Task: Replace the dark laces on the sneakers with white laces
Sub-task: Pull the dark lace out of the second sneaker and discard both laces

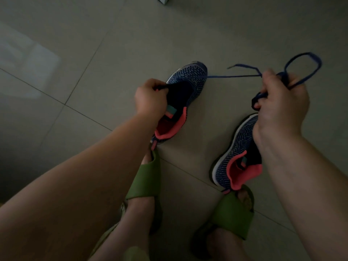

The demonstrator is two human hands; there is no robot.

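Two navy knit sneakers with coral collars stand on the tiled floor. My left hand (149, 99) grips the tongue edge of the left sneaker (185, 85). My right hand (280, 104) holds a bunch of dark blue lace (233, 75) above the right sneaker (239, 153). From that hand the lace runs taut back to the left sneaker's toe area, with a loop and a free end sticking out above my fingers. No white laces are in view.
My feet in green slide sandals (148, 183) sit just behind the sneakers' heels. Grey floor tiles (94, 53) spread all around. A pale object's corner (163, 0) shows at the top edge. The light is dim.
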